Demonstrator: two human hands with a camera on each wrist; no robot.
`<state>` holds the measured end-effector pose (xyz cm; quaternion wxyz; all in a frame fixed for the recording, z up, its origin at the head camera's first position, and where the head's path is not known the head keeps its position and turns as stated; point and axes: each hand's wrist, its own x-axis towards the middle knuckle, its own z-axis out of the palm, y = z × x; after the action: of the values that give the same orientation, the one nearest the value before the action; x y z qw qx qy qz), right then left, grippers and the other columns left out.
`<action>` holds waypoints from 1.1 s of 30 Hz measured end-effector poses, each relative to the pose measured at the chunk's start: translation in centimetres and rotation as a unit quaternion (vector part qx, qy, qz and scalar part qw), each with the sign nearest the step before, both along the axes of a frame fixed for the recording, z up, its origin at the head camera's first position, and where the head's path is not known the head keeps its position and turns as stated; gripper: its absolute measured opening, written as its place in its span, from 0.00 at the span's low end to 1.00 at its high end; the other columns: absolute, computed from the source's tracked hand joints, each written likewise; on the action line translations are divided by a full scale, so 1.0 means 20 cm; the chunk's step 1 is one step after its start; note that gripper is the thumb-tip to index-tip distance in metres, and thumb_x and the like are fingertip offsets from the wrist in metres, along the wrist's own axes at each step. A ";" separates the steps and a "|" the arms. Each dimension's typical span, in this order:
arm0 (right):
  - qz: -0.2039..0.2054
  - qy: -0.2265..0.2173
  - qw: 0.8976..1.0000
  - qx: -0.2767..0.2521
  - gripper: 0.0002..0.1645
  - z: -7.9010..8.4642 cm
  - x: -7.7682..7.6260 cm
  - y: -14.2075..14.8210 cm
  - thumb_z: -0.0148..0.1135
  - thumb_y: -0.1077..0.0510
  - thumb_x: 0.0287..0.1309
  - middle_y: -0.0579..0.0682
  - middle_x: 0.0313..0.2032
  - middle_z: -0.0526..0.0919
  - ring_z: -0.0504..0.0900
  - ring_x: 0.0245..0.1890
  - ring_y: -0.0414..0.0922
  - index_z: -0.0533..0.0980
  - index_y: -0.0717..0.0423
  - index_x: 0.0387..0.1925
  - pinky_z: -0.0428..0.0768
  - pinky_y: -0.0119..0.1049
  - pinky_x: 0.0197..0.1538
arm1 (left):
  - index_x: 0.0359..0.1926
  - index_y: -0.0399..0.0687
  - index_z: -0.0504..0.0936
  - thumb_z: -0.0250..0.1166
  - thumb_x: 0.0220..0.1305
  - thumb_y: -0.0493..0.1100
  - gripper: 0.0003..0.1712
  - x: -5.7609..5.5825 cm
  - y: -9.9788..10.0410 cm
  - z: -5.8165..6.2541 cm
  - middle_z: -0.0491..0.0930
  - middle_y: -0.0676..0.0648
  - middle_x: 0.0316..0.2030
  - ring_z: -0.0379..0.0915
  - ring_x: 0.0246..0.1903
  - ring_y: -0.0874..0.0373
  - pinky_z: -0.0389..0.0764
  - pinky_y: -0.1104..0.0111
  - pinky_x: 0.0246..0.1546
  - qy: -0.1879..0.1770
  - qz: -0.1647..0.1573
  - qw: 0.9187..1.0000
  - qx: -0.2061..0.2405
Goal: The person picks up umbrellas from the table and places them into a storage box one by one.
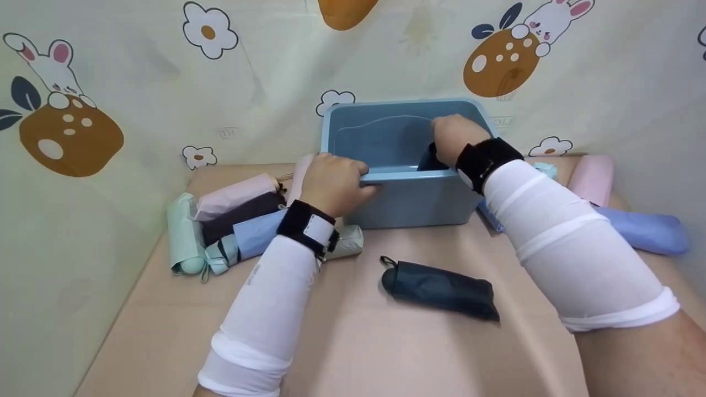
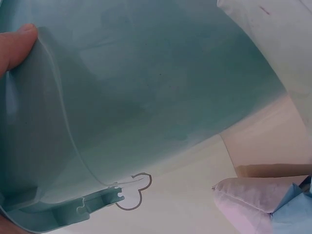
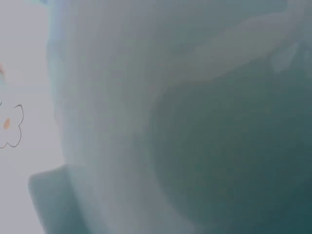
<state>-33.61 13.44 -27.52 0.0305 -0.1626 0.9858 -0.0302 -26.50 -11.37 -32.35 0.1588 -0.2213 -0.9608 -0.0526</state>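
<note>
We see a printed backdrop [image 1: 149, 110] behind a beige tabletop [image 1: 353, 342]. On the tabletop we find a blue-grey bin [image 1: 413, 205], set near the backdrop. Left of it we count several folded umbrellas [image 1: 234, 197] in pink, mint, blue and dark purple, bunched together; right of it lie a blue umbrella [image 1: 645, 229] and a pink one [image 1: 594, 179]. In front of the bin we spot a dark navy umbrella [image 1: 444, 289] lying flat. Our left hand [image 1: 333, 184] grips the bin's near rim; our right hand [image 1: 456, 137], reaching inside, holds a dark bundle [image 1: 431, 160], partly hidden.
</note>
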 end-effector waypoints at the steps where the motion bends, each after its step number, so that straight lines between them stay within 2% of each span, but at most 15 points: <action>1: -0.001 -0.004 1.000 0.003 0.14 -0.01 0.00 0.01 0.53 0.67 0.68 0.67 0.47 0.85 0.85 0.46 0.60 0.77 0.66 0.52 0.82 0.55 0.54 | 0.23 0.49 0.78 0.68 0.67 0.63 0.25 0.00 0.00 0.00 0.83 0.49 0.23 0.81 0.30 0.48 0.77 0.52 0.48 0.000 -0.001 1.000 -0.001; 5: 0.002 -0.022 1.000 0.010 0.13 -0.02 -0.01 0.02 0.55 0.66 0.67 0.66 0.46 0.86 0.85 0.43 0.59 0.77 0.66 0.51 0.82 0.54 0.52 | 0.23 0.50 0.79 0.68 0.67 0.63 0.26 0.00 0.00 0.01 0.84 0.49 0.23 0.81 0.30 0.48 0.77 0.52 0.48 -0.004 -0.001 1.000 0.000; 11: 0.022 -0.025 0.999 0.016 0.11 -0.01 0.01 0.03 0.62 0.62 0.67 0.63 0.42 0.86 0.84 0.40 0.57 0.78 0.64 0.47 0.82 0.52 0.49 | 0.24 0.50 0.78 0.67 0.67 0.65 0.27 0.00 0.01 0.01 0.84 0.49 0.24 0.82 0.31 0.48 0.77 0.52 0.50 -0.008 -0.001 1.000 -0.002; 15: 0.028 -0.032 0.999 0.022 0.09 0.00 0.02 0.03 0.63 0.60 0.67 0.61 0.40 0.86 0.83 0.38 0.55 0.79 0.63 0.44 0.81 0.50 0.45 | 0.23 0.51 0.76 0.67 0.67 0.64 0.26 0.00 0.00 0.01 0.85 0.49 0.24 0.82 0.31 0.48 0.77 0.52 0.50 -0.009 -0.002 1.000 0.001; 24: 0.051 0.023 0.998 0.006 0.11 -0.01 0.04 0.07 0.58 0.58 0.69 0.58 0.32 0.86 0.83 0.32 0.55 0.80 0.60 0.34 0.82 0.51 0.43 | 0.24 0.49 0.78 0.68 0.67 0.64 0.26 0.00 0.00 0.00 0.85 0.48 0.24 0.83 0.32 0.48 0.77 0.52 0.51 -0.005 0.003 1.000 -0.005; 33: 0.023 0.007 1.000 -0.020 0.13 0.03 0.10 0.11 0.57 0.56 0.70 0.59 0.35 0.85 0.82 0.35 0.55 0.81 0.62 0.40 0.80 0.50 0.43 | 0.24 0.50 0.76 0.67 0.67 0.64 0.26 -0.01 0.00 0.01 0.84 0.50 0.24 0.81 0.31 0.49 0.77 0.52 0.51 -0.014 0.004 1.000 -0.005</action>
<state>-31.57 15.74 -26.88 0.0216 -0.1865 0.9811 -0.0477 -26.64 -11.39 -32.24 0.1442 -0.2172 -0.9641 -0.0507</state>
